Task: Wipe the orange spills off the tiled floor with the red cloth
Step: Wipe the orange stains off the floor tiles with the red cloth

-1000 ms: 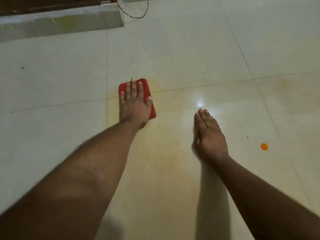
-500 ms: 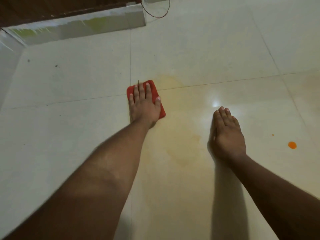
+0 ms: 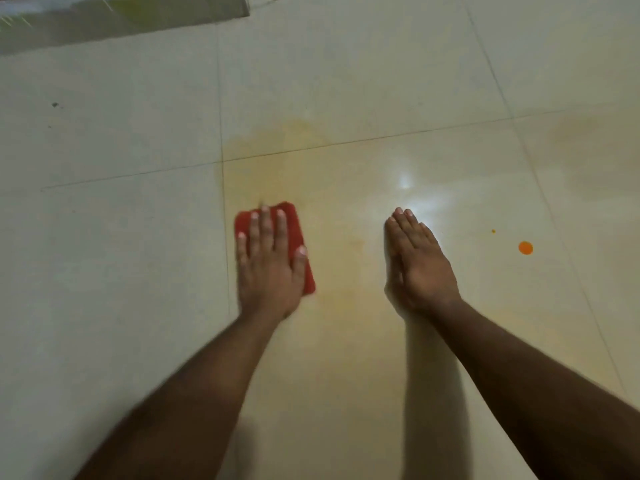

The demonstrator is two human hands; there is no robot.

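1. The left hand lies flat, fingers straight and slightly spread, pressing down on the red cloth. It holds nothing in a grip; the palm simply pins the cloth to the tiled floor.
2. The red cloth is folded into a small oblong pad, its long axis running near to far. Most of it is hidden under the hand, with red showing past the fingertips and along the right edge. It sits just right of a tile joint.
3. The right hand is also flat, fingers straight and close together, resting on the floor to the right of the cloth and well apart from it. It looks to me like a brace rather than a working hand.
4. Between and beyond the two hands the tile carries a pale yellowish smear, wide and faint, reaching past the far joint.
5. The bright orange drop lies far right, beyond the right hand, with a tiny orange speck just left and slightly farther off. Both look round and unsmeared.
6. So the cloth must travel rightward, and the bracing hand lies in the way. The right hand is nearer the drop, yet the left has the cloth.
7. At the far left a pale raised ledge borders the floor.
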